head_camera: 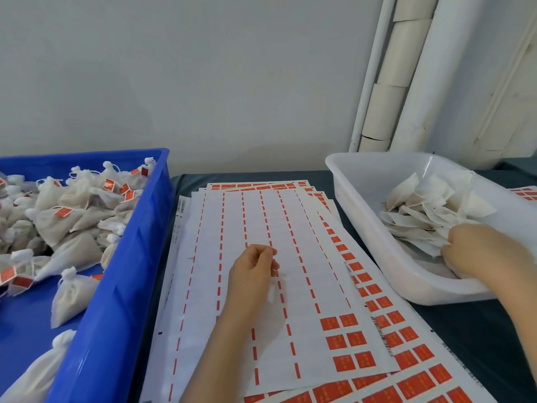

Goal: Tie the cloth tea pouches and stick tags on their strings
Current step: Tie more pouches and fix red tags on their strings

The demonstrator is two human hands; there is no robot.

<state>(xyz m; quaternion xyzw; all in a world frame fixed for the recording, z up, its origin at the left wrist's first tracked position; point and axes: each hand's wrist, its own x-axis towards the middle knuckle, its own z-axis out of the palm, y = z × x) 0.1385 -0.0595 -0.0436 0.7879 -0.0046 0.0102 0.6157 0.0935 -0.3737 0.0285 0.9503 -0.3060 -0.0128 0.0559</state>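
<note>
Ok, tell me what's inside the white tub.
A heap of flat cloth pouches lies in the white tub; the right hand grips some. The heap and hand cover the tub floor beneath them.

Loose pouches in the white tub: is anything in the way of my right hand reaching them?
Nothing visible. The right hand is inside the white tub, its fingers curled on the pile of loose pouches.

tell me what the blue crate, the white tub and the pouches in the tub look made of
Blue crate: moulded plastic, fairly glossy; uniform colour, thick rolled rim, soft highlights.
White tub: plastic, smooth, seemingly slightly translucent; milky walls with a soft sheen.
Cloth pouches: probably thin non-woven or fine-woven fabric, matte off-white; soft creases and folds, weave too small to tell.
</note>
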